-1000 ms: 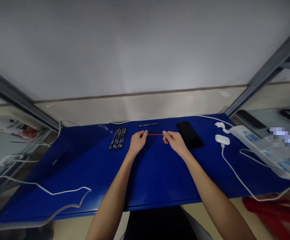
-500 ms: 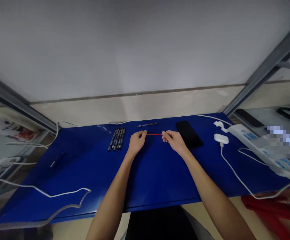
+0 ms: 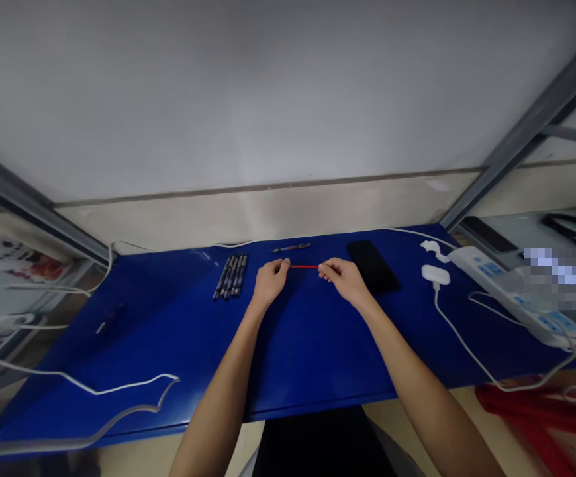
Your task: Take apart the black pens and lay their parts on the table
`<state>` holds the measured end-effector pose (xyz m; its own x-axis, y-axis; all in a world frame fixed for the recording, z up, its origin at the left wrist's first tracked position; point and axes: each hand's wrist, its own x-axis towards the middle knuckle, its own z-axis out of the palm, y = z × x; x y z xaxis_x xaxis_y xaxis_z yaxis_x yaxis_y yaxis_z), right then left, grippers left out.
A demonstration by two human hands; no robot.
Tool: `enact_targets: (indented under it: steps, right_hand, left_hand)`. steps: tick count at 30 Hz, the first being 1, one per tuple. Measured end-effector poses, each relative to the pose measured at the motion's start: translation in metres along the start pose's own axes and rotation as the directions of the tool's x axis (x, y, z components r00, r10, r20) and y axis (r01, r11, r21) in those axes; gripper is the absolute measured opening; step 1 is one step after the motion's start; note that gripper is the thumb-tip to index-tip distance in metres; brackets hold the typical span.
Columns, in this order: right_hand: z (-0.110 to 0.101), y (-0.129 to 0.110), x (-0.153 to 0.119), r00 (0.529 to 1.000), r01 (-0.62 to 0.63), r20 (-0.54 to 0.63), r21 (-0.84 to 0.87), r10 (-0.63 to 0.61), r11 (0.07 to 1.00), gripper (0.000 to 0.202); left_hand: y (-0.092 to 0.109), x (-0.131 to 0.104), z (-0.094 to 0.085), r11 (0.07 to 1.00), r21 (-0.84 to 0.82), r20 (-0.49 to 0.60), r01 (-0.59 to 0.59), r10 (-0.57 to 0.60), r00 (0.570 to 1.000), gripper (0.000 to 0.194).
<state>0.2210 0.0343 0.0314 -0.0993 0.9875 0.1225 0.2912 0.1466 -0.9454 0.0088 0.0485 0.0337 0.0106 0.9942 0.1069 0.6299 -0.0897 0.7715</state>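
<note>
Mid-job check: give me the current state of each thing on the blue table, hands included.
Left hand: closed, pinching the red stick's left end
Right hand: closed, pinching its right end
Red stick: straight, held between both hands
Row of pens: lying side by side
Far pen: lying flat, apart
Black phone: flat, dark
White device: cable attached
</note>
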Motion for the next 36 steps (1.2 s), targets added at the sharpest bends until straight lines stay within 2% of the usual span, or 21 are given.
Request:
enact_targets:
  steps: [4,10,15,20,22,25,28,32,36]
  right_hand:
    - [0.001,0.003,0.002,1.000,0.010,-0.022,0.032,-0.009,0.999,0.024]
    - [0.004,-0.001,0.001,0.999,-0.016,-0.042,0.005,0.017,1.000,0.036]
    - [0.013,-0.001,-0.004,0.999,0.046,0.011,-0.071,-0.045,0.996,0.026]
    - [0.021,-0.004,-0.008,0.998,0.070,0.008,-0.077,-0.070,0.995,0.026]
    - [0.019,-0.008,-0.008,0.996,0.087,-0.016,-0.127,-0.090,0.988,0.027]
    - [0.011,-0.009,-0.006,0.977,0.115,-0.141,-0.270,-0.158,0.956,0.032]
    - [0.001,0.001,-0.004,0.939,0.102,-0.241,-0.481,-0.244,0.871,0.031]
    - [-0.006,0.023,-0.002,0.933,0.059,-0.227,-0.669,-0.280,0.741,0.026]
    - [-0.005,0.030,-0.002,0.959,0.043,-0.172,-0.696,-0.224,0.716,0.015]
  left_hand:
    - [-0.001,0.000,-0.001,0.999,0.040,-0.018,-0.024,0.025,1.000,0.047]
    - [0.002,-0.003,-0.001,0.978,0.179,-0.007,-0.104,0.107,0.994,0.048]
    - [0.011,-0.011,0.007,0.887,0.378,0.044,-0.267,0.270,0.962,0.044]
    - [0.016,-0.015,0.010,0.845,0.449,0.085,-0.292,0.285,0.955,0.041]
    - [0.016,-0.014,0.009,0.851,0.440,0.063,-0.286,0.289,0.955,0.042]
    - [0.014,-0.011,0.005,0.870,0.423,-0.012,-0.255,0.287,0.958,0.043]
    - [0.011,-0.008,0.002,0.886,0.411,-0.081,-0.216,0.271,0.959,0.043]
    - [0.008,-0.006,0.000,0.898,0.403,-0.114,-0.177,0.242,0.964,0.044]
    - [0.008,-0.007,0.002,0.894,0.412,-0.112,-0.175,0.240,0.964,0.045]
